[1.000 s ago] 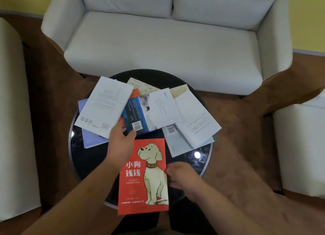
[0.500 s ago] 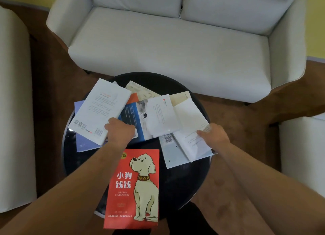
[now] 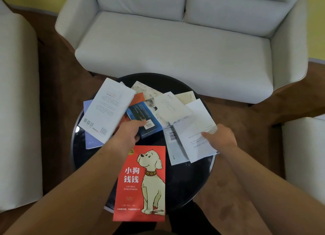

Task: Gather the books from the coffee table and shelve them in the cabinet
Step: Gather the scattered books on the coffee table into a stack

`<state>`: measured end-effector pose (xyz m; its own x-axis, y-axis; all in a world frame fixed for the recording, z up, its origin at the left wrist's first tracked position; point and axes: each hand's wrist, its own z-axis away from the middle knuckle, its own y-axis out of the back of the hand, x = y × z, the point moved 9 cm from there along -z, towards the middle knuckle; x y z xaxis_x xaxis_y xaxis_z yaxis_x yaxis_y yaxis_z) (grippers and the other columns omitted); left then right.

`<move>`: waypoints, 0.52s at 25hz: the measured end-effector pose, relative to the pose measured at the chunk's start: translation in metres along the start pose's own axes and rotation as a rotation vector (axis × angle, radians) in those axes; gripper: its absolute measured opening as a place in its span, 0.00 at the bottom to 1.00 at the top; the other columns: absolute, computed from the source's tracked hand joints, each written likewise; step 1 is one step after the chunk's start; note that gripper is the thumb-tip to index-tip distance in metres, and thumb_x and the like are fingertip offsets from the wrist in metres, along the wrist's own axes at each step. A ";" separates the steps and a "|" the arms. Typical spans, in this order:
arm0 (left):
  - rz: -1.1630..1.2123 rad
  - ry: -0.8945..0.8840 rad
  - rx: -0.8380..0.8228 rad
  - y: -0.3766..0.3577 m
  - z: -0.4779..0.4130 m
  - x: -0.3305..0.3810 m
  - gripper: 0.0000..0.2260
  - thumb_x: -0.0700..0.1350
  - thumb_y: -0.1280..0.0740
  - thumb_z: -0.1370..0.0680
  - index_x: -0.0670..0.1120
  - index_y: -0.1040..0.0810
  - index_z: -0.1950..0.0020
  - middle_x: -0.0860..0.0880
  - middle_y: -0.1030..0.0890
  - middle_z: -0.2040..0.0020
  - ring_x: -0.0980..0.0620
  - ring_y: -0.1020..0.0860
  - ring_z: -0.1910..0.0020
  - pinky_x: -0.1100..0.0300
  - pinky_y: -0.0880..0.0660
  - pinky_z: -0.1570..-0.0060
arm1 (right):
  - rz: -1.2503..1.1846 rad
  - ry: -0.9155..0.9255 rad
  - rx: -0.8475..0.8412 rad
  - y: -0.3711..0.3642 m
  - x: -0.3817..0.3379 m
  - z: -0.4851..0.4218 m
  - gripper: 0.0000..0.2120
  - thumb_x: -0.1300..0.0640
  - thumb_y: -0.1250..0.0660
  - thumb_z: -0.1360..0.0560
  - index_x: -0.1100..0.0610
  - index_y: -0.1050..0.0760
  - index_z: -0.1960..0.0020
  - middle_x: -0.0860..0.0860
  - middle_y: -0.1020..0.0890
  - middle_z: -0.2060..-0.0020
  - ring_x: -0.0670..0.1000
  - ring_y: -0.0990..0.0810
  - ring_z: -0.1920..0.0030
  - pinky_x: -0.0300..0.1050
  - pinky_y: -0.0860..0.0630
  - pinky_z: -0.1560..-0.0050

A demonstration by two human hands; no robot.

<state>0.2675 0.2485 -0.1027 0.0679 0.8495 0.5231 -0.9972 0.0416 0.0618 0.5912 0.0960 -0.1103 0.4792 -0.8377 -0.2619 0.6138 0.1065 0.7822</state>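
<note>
Several books lie overlapping on a round black coffee table. My left hand closes on the near corner of a blue book in the middle of the pile, fingers on top and thumb beneath. At the table's right side, my right hand holds the right edge of a white book, thumb on its cover. A red book with a cartoon dog lies nearest me, overhanging the front rim. A large white book rests at the left over a purple one.
A light two-seat sofa stands just behind the table. Pale armchairs flank it at the left and right. Brown carpet surrounds the table. No cabinet is in view.
My right hand left the red book and moved right onto the white book. My left hand shifted from the large white book's edge onto the blue book. The view moved closer.
</note>
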 end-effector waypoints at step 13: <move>0.148 -0.038 -0.258 0.040 0.092 -0.057 0.11 0.37 0.34 0.19 0.41 0.26 0.37 0.40 0.16 0.43 0.40 0.17 0.46 0.45 0.19 0.52 | -0.691 -0.074 -0.065 -0.008 0.025 0.117 0.11 0.48 0.34 0.18 0.53 0.27 0.40 0.51 0.17 0.45 0.56 0.16 0.47 0.61 0.18 0.42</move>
<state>0.2267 0.1535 -0.0516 -0.0826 0.8362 0.5422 -0.9708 0.0553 -0.2333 0.5245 0.0119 -0.0574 -0.0768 -0.7590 -0.6466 0.7999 -0.4340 0.4144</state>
